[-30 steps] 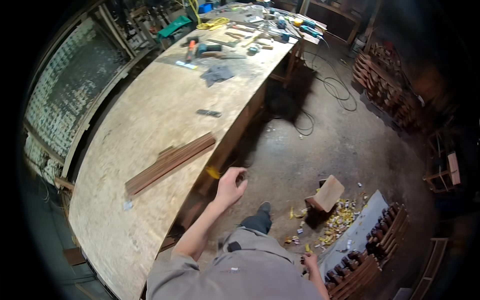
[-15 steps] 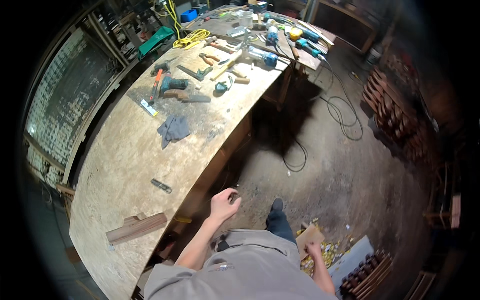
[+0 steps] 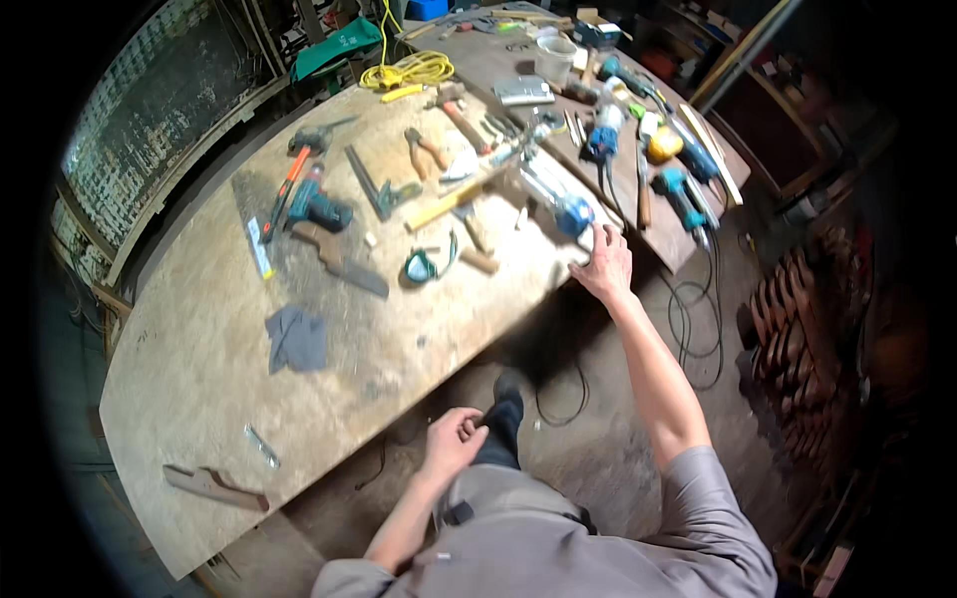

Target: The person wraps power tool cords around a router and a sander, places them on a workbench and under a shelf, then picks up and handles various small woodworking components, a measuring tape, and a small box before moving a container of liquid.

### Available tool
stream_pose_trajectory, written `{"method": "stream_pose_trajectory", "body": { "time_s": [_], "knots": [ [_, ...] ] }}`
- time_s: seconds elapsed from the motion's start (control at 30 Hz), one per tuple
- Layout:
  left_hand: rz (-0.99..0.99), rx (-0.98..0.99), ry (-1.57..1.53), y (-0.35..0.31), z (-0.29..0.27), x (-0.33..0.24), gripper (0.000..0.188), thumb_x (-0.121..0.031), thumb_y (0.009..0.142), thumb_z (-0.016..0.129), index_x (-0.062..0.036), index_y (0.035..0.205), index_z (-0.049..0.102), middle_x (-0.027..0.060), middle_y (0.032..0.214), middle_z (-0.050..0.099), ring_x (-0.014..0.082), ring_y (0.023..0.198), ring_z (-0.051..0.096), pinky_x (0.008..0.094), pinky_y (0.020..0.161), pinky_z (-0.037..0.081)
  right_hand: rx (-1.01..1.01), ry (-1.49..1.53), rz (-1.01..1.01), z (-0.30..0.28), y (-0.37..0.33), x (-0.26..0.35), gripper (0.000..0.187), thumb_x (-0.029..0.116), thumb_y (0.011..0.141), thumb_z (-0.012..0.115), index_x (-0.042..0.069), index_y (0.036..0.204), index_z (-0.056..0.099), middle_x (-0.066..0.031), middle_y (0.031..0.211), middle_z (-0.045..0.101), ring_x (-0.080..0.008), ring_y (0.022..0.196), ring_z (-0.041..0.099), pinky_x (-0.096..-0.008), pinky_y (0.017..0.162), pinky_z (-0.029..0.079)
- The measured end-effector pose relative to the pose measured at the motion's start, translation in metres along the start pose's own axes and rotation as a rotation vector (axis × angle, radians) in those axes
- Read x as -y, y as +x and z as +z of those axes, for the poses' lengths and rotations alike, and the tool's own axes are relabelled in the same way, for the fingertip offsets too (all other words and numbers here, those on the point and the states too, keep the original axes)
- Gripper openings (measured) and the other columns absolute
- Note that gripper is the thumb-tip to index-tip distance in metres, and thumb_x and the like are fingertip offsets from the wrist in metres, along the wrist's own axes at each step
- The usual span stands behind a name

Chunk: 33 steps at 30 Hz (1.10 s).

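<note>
A blue-ended tool (image 3: pixel 558 197) is being supported near the table's (image 3: pixel 419 344) edge, perhaps for easy reach. Beside it, the right hand (image 3: pixel 605 265) is being held half-spread, grip unclear; the left hand (image 3: pixel 456 439), loosely curled, apparently empty.

Surface (image 3: pixel 189 379): pale wood board, matt, stained, scuffed. Grey cloth (image 3: pixel 297 339): matt, creased. Nearer than cloth: small bar (image 3: pixel 262 446), shiny, metal-looking; shaped brown piece (image 3: pixel 214 486), smooth wood, low sheen. Just beyond cloth: saw (image 3: pixel 357 275), wooden handle, dull metal blade; drill (image 3: pixel 319 207), teal and dark plastic housing. Farther beyond: pliers (image 3: pixel 424 151), 2 smooth orange-brown grips; cable coil (image 3: pixel 414 68), yellow plastic. Beyond cloth, well right: power tool (image 3: pixel 556 197), blue plastic-looking end, glossy body; tub (image 3: pixel 554 62), translucent plastic, smooth.
</note>
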State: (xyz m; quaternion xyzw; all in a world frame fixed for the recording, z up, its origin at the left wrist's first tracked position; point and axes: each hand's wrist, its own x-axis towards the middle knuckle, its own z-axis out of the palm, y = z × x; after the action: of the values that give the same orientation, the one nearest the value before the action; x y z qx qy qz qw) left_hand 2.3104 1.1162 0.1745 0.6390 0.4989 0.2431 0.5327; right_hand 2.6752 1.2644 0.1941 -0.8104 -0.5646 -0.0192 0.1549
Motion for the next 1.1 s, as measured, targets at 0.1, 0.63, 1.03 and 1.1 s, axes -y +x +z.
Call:
{"method": "stream_pose_trajectory", "body": {
  "time_s": [0.1, 0.63, 1.03, 1.1],
  "knots": [
    [0.042, -0.032, -0.064, 0.072, 0.02, -0.015, 0.024, 0.001, 0.079, 0.069, -0.0001, 0.102, 0.062, -0.0017, 0.077, 0.053, 0.0021, 0.063, 0.045, 0.018, 0.056, 0.041, 0.116, -0.048, -0.067, 0.023, 0.077, 0.017, 0.084, 0.029, 0.062, 0.082, 0.007, 0.132, 0.041, -0.0195, 0.123, 0.05, -0.0359, 0.115, 0.048, -0.0463, 0.094, 0.041],
    [-0.064, -0.009, -0.989, 0.257, 0.113, -0.155, 0.064, -0.023, 0.071, 0.083, -0.0031, 0.123, 0.053, 0.0054, 0.113, 0.06, 0.0146, 0.104, 0.056, 0.0332, 0.09, 0.048, 0.904, 1.276, 0.102, -0.044, 0.092, -0.033, 0.047, 0.012, 0.06, 0.076, 0.0, 0.104, 0.062, -0.008, 0.086, 0.066, -0.0162, 0.075, 0.063, -0.0291, 0.071, 0.051],
    [0.329, -0.426, -0.926, 0.082, 0.207, -0.277, 0.062, -0.017, 0.061, 0.077, -0.0024, 0.117, 0.057, 0.0093, 0.105, 0.063, 0.0197, 0.098, 0.061, 0.0341, 0.088, 0.05, 0.998, 1.032, -0.536, -0.067, -0.094, -0.163, 0.048, 0.015, 0.067, 0.077, 0.001, 0.109, 0.059, -0.0139, 0.1, 0.063, -0.0274, 0.089, 0.064, -0.0365, 0.083, 0.05],
    [0.337, -0.523, -0.892, 0.053, 0.206, -0.296, 0.066, -0.025, 0.058, 0.076, 0.0, 0.115, 0.056, 0.0118, 0.106, 0.062, 0.0241, 0.099, 0.062, 0.0369, 0.087, 0.053, 0.903, 0.81, -0.614, -0.021, -0.133, -0.192, 0.031, 0.01, 0.071, 0.074, 0.003, 0.099, 0.063, -0.0081, 0.084, 0.065, -0.0206, 0.082, 0.066, -0.033, 0.074, 0.051]
  ]
}}
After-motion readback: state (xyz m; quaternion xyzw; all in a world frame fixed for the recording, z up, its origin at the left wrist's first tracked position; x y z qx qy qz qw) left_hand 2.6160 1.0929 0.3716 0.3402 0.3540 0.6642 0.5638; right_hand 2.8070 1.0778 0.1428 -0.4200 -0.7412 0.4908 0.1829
